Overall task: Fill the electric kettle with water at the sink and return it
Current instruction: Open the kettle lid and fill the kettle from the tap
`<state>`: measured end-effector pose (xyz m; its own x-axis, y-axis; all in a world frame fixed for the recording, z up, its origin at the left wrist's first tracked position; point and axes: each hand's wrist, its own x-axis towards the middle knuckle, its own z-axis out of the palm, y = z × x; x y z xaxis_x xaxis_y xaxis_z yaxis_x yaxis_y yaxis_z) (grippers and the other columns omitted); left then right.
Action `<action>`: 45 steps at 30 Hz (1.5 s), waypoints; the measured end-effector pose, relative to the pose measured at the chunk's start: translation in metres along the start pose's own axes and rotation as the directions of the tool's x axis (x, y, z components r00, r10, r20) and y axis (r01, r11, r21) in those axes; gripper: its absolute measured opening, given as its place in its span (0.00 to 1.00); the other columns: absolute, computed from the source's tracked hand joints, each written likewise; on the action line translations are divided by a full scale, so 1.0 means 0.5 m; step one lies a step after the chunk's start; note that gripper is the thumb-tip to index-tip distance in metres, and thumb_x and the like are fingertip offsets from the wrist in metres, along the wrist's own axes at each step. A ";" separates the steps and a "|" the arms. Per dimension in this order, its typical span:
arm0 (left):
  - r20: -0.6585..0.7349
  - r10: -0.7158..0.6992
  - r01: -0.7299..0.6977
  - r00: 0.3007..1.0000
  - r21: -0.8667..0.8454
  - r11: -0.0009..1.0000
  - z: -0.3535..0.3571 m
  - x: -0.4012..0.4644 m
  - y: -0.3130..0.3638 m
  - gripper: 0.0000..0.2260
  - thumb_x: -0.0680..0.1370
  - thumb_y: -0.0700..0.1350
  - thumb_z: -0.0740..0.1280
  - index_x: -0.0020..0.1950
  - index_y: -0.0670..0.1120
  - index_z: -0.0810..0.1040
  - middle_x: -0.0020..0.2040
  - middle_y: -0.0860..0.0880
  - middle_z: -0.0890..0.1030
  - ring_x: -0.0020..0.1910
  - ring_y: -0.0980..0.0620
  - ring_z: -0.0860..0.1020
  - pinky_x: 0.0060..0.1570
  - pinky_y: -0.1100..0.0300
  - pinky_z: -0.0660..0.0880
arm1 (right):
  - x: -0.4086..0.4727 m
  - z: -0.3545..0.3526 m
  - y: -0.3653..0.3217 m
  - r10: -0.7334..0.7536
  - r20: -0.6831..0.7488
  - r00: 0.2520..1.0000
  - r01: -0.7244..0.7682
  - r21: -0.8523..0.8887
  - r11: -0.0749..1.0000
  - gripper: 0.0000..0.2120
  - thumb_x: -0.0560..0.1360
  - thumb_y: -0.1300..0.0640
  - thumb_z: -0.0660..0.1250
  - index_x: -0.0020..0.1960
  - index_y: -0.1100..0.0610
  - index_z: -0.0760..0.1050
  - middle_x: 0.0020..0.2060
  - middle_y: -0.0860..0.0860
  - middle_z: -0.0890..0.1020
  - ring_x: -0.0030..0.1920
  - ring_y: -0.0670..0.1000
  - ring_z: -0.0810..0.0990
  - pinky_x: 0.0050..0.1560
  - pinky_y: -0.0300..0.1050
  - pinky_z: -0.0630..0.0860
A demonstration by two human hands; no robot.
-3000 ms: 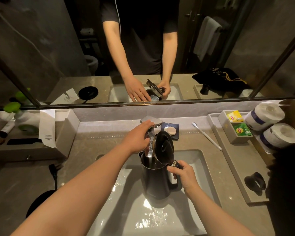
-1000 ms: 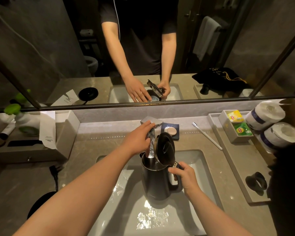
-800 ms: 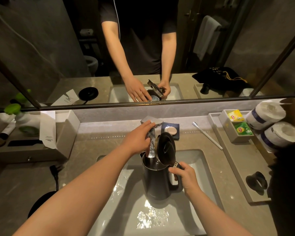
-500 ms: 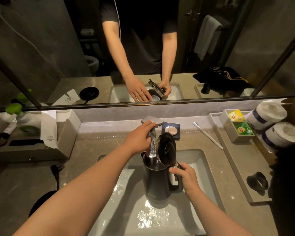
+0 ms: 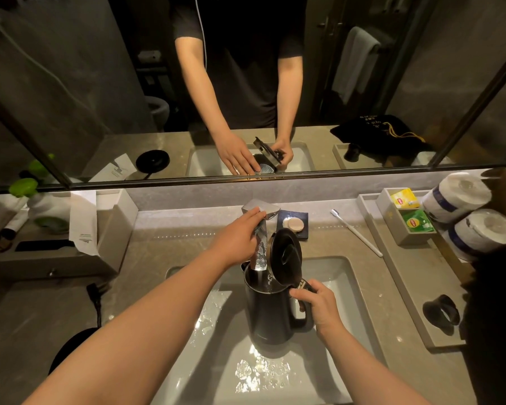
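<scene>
A dark electric kettle [image 5: 270, 314] is held upright over the white sink basin [image 5: 354, 290], its round lid [image 5: 285, 260] tipped open. My right hand [image 5: 314, 305] grips the kettle's handle. My left hand [image 5: 240, 241] rests on the metal faucet [image 5: 262, 210], fingers laid over its top and spout. The spout end [image 5: 260, 260] reaches into the kettle's mouth, and water glints inside. The kettle's round black base [image 5: 70, 347] lies on the counter at lower left, its cord running up to a plug [image 5: 93, 290].
A soap dish with soap [image 5: 293, 225] sits behind the faucet, a toothbrush [image 5: 357, 233] to its right. A grey tray [image 5: 415, 276] on the right carries tea bags [image 5: 406, 210], two toilet rolls [image 5: 468, 217] and a black ring-shaped item [image 5: 441, 314]. A tissue box [image 5: 111, 226] stands at left.
Almost nothing moves: both hands and the kettle keep their places under the faucet, with only a slight shift of the camera view.
</scene>
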<state>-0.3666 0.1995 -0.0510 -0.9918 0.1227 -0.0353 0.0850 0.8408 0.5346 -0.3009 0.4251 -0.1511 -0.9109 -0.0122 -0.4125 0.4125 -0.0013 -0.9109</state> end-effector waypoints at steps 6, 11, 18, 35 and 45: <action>-0.010 0.007 -0.007 1.000 0.013 1.000 0.001 0.000 0.001 0.27 0.78 0.41 0.61 0.76 0.55 0.60 0.78 0.53 0.59 0.73 0.50 0.62 0.67 0.54 0.62 | 0.000 0.001 0.003 0.002 0.003 1.000 -0.002 -0.003 1.000 0.15 0.56 0.55 0.78 0.35 0.61 0.76 0.25 0.52 0.76 0.30 0.54 0.74 0.32 0.47 0.72; -0.006 0.007 -0.007 1.000 0.013 1.000 0.000 -0.001 0.001 0.28 0.77 0.40 0.60 0.76 0.55 0.59 0.78 0.53 0.59 0.73 0.50 0.62 0.67 0.54 0.62 | 0.000 0.002 0.008 0.001 -0.003 1.000 -0.001 -0.010 1.000 0.13 0.57 0.55 0.77 0.34 0.60 0.77 0.26 0.52 0.77 0.31 0.54 0.74 0.33 0.48 0.72; 0.007 0.019 -0.019 1.000 -0.001 1.000 -0.004 0.000 -0.001 0.28 0.76 0.39 0.60 0.76 0.55 0.60 0.78 0.52 0.60 0.73 0.49 0.62 0.68 0.53 0.63 | -0.005 0.003 0.002 0.000 0.000 1.000 0.000 0.006 1.000 0.14 0.58 0.57 0.77 0.36 0.62 0.76 0.26 0.52 0.76 0.31 0.54 0.73 0.33 0.48 0.71; 0.011 0.008 -0.008 1.000 0.014 1.000 -0.008 -0.003 0.006 0.28 0.77 0.40 0.60 0.76 0.55 0.60 0.78 0.52 0.59 0.72 0.48 0.64 0.68 0.50 0.64 | -0.009 0.004 0.003 -0.006 0.004 1.000 0.006 -0.003 1.000 0.13 0.58 0.57 0.77 0.35 0.61 0.76 0.26 0.52 0.76 0.31 0.54 0.73 0.35 0.48 0.71; 0.013 0.005 -0.005 1.000 0.015 1.000 -0.007 -0.002 0.001 0.27 0.78 0.41 0.60 0.75 0.56 0.60 0.77 0.53 0.60 0.72 0.49 0.64 0.68 0.50 0.65 | -0.007 0.004 0.008 0.001 -0.003 1.000 -0.001 -0.016 1.000 0.14 0.58 0.56 0.77 0.35 0.63 0.76 0.27 0.53 0.76 0.31 0.54 0.74 0.35 0.49 0.72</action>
<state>-0.3659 0.1981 -0.0478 -0.9901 0.1334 -0.0436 0.0912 0.8480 0.5221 -0.2959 0.4232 -0.1534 -0.9104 -0.0095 -0.4136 0.4134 0.0143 -0.9104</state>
